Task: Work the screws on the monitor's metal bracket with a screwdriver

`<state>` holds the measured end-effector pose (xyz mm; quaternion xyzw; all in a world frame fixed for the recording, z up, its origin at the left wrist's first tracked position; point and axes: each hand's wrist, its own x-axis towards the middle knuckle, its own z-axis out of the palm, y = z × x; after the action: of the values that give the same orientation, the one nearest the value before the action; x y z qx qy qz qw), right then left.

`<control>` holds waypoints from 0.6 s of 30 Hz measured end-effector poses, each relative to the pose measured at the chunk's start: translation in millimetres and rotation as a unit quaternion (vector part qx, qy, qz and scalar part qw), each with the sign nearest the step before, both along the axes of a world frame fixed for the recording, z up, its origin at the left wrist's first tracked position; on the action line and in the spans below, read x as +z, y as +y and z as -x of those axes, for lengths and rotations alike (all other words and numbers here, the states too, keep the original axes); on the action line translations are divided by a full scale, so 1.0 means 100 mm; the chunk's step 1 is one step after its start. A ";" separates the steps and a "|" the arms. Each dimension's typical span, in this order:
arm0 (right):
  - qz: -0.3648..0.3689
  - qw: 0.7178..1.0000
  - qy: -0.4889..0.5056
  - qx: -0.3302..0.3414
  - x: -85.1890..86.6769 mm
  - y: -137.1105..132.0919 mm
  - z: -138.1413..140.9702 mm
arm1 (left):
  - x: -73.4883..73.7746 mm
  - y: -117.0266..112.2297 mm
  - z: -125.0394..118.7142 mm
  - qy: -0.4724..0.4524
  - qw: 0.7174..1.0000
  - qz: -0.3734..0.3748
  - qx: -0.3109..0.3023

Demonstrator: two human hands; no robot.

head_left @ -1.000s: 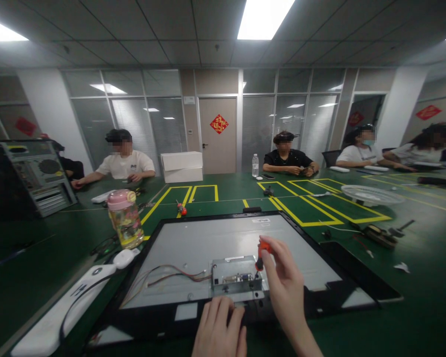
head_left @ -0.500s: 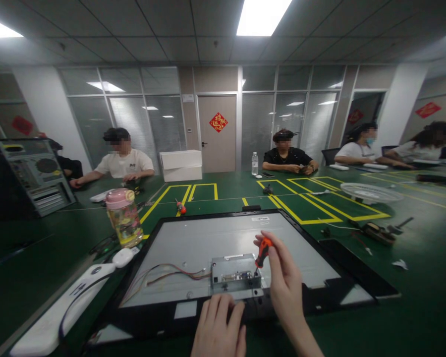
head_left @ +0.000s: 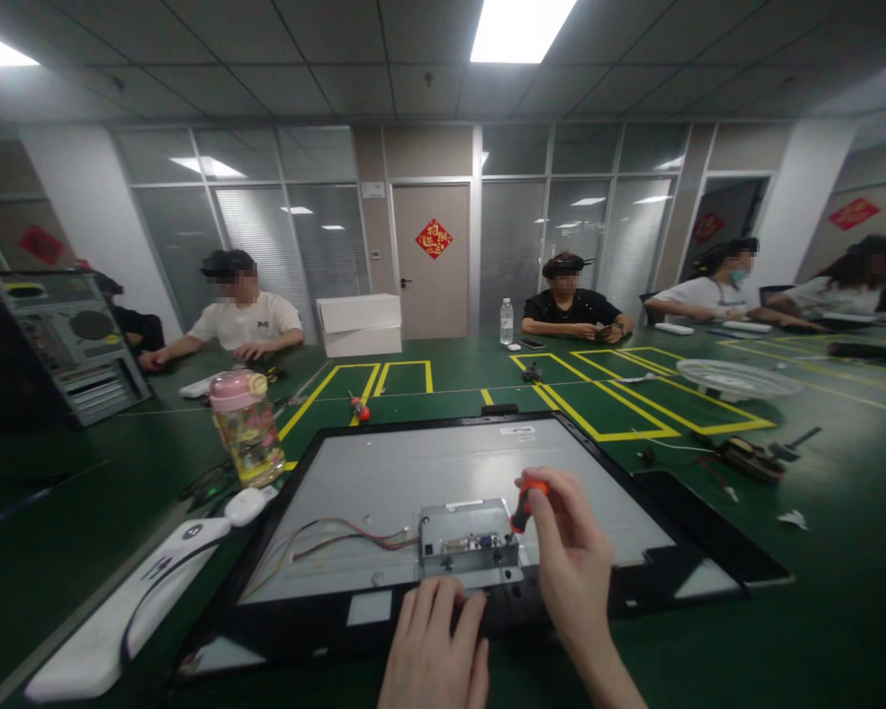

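A flat display panel (head_left: 384,463) with a grey metal back and black frame lies before me. On its lower middle sits a metal bracket box (head_left: 473,561) holding a small circuit board, with thin coloured wires (head_left: 340,532) running left from it. My right hand (head_left: 572,551) is closed on a red and black screwdriver (head_left: 521,512), its tip down near the box's right end; whether it touches a screw I cannot tell. Resting on the frame's near edge, just below the box, my left hand (head_left: 435,645) has its fingers stretched out and holds nothing.
A white power strip (head_left: 125,611) and a pink-lidded bottle (head_left: 243,433) stand left of the panel. To the right lies a dark flat slab (head_left: 716,532). Another screwdriver (head_left: 359,409) lies beyond the panel. Several people sit around the green table (head_left: 842,630); a computer case (head_left: 59,345) stands far left.
My right hand and the screwdriver have shifted slightly right and down, and the fingers now cover more of the handle. My left hand stays on the frame.
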<state>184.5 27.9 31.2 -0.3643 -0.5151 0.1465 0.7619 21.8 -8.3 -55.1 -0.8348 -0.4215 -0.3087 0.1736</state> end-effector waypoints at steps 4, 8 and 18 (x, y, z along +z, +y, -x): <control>0.023 0.999 -0.023 0.036 -0.03 0.00 -0.02 | 0.00 0.00 0.01 0.003 1.000 0.005 -0.001; 0.041 0.998 -0.026 0.033 -0.09 0.03 -0.04 | 0.00 0.00 0.01 0.006 1.000 -0.001 -0.003; 0.020 0.999 -0.033 0.020 -0.11 0.06 -0.05 | -0.01 0.01 0.02 0.007 1.000 0.003 -0.003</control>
<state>189.2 33.6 20.1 -0.3736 -0.5443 0.1592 0.7341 19.3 -7.1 -56.0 -0.8386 -0.4188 -0.3021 0.1733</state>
